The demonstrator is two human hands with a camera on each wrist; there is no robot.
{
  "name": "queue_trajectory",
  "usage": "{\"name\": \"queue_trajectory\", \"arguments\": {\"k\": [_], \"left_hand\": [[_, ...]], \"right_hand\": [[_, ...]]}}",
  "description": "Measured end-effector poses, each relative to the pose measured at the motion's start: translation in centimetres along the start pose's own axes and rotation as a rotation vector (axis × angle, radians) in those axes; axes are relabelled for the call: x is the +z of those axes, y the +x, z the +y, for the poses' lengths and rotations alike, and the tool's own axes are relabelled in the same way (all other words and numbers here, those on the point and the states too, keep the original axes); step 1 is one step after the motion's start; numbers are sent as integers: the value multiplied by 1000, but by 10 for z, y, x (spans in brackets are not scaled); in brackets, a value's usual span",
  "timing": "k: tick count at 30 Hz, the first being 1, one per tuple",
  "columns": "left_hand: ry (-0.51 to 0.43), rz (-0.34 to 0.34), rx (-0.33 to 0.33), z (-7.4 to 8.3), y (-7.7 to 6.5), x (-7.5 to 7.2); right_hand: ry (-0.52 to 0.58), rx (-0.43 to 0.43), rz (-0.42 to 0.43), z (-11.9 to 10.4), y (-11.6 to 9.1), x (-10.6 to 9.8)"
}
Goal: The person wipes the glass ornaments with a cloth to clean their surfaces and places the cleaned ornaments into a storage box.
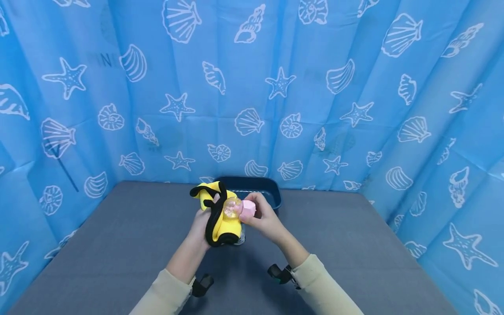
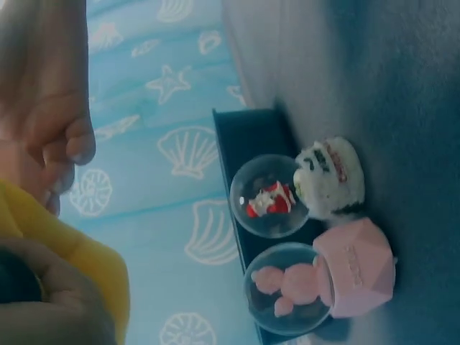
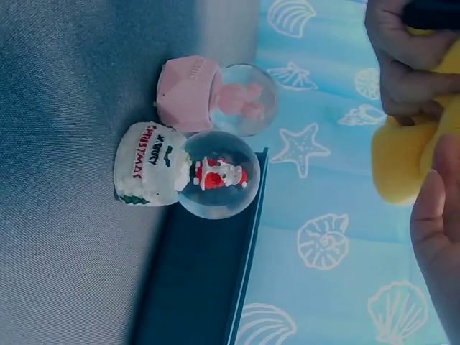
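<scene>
Globe (image 1: 238, 208) | axis seemingly sideways | dome (image 1: 232, 208) left | right grip (image 1: 264, 217) on base (image 1: 248, 209)

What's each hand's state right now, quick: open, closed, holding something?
Left hand: closed, holding the yellow cloth.
Right hand: closed, pinching the snow globe by its pink base.

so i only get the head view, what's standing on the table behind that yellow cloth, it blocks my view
Observer: Past the yellow cloth, a Santa globe and a pink-based globe stand side by side in front of the dark blue tray.

Operator: any writing on the santa one

Observer: Yes, the right wrist view shows "MERRY CHRISTMAS" on its white base.

Operator: and what's inside the other one

Observer: A pink figure, plain in the left wrist view.
</scene>
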State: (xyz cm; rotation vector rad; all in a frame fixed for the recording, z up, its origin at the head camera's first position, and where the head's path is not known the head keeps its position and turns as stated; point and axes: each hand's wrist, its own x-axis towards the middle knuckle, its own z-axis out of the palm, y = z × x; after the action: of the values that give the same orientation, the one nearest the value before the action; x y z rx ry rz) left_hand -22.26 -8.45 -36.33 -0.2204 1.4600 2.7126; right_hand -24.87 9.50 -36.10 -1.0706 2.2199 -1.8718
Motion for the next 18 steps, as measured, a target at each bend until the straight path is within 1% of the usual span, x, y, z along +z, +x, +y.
{"name": "queue_trajectory", "arguments": {"k": [2, 4, 6, 9, 11, 14, 18], "left_hand": [[-14, -46, 4, 2, 0, -1], [-6, -70, 5, 2, 1, -2], [48, -83, 16, 1, 3, -2], [198, -71, 44, -3, 7, 1], [282, -88, 75, -6, 8, 2], [337, -95, 124, -11, 10, 5], [340, -81, 167, -15, 10, 6]], "right_hand": [[11, 51, 42, 0, 1, 1], [-10, 95, 82, 0, 2, 3], [-48, 132, 112, -1, 3, 4], [-121, 161, 134, -2, 5, 6], [-182, 161, 148, -2, 6, 8], [-219, 173, 168, 0, 7, 11], [-172, 203, 169, 3, 8, 13]]}}
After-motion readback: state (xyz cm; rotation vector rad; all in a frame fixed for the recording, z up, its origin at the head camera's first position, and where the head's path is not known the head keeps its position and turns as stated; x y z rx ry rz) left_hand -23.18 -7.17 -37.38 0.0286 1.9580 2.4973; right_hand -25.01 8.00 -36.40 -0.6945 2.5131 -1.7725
